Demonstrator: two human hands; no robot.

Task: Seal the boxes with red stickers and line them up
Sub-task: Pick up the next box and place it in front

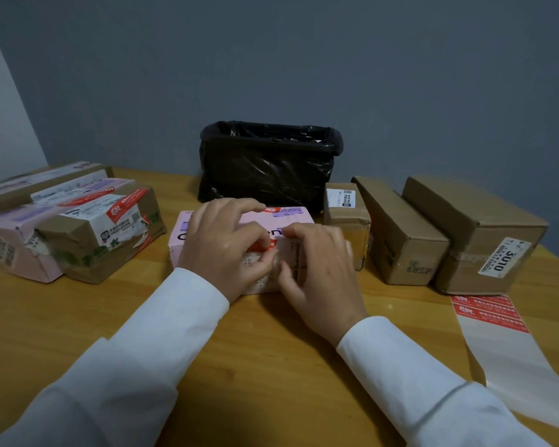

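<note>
My sleeves (142, 356) come in from the near edge of the table (78, 317). Near right lies the sticker sheet (510, 343), two red stickers left at its far end, rest bare backing. Both hands on the pink box (291, 217) at centre. Left hand (226, 250) lies over the box top, fingers curled, thumb and forefinger pinching the red sticker (265, 248) at the near top edge. Right hand (317, 269) against the near face, fingers bent, tips pressing beside the sticker; cannot tell if it pinches anything. Another red sticker (273, 209) on the box's far edge. Right of it three brown boxes (407, 240) side by side, touching. Left, a stack of boxes (78, 227), pink and brown, red stickers on top. Far centre, behind the pink box, a bin (268, 166) with black liner, against the grey wall.
</note>
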